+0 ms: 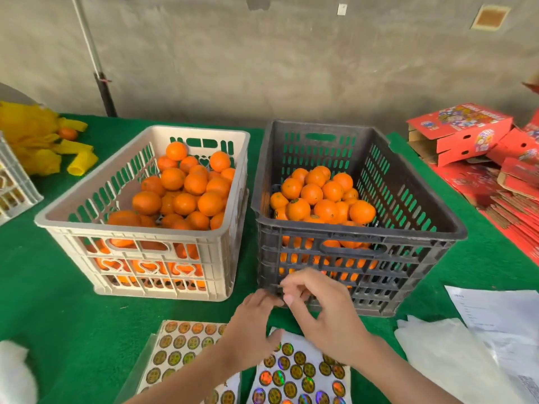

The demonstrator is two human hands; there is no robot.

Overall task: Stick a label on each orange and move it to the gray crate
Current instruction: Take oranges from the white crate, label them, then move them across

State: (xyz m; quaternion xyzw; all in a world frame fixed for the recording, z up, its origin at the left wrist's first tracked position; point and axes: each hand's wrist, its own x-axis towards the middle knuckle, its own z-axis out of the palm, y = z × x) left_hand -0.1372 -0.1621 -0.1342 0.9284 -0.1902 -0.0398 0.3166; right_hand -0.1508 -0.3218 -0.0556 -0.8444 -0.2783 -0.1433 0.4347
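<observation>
A beige crate (87, 211) on the left holds a heap of oranges (183, 196). To its right stands the gray crate (408, 199), with more oranges (318, 196) piled in it. Two label sheets lie at the near edge, one on the left (178, 351) and one on the right (300, 374), both covered in round shiny labels. My left hand (250, 325) lies over the gap between the sheets, fingers extended and thumb on the right sheet's top edge. My right hand (323, 310) hovers in front of the gray crate, fingertips pinched on what looks like a small label (282, 286), seen edge-on.
Green cloth (58, 301) covers the table. Yellow netting (35, 141) and one loose orange (67, 133) lie far left beside a white crate (11, 182). Red cartons (466, 132) are stacked at the right. White papers and a plastic bag (455, 354) lie near right.
</observation>
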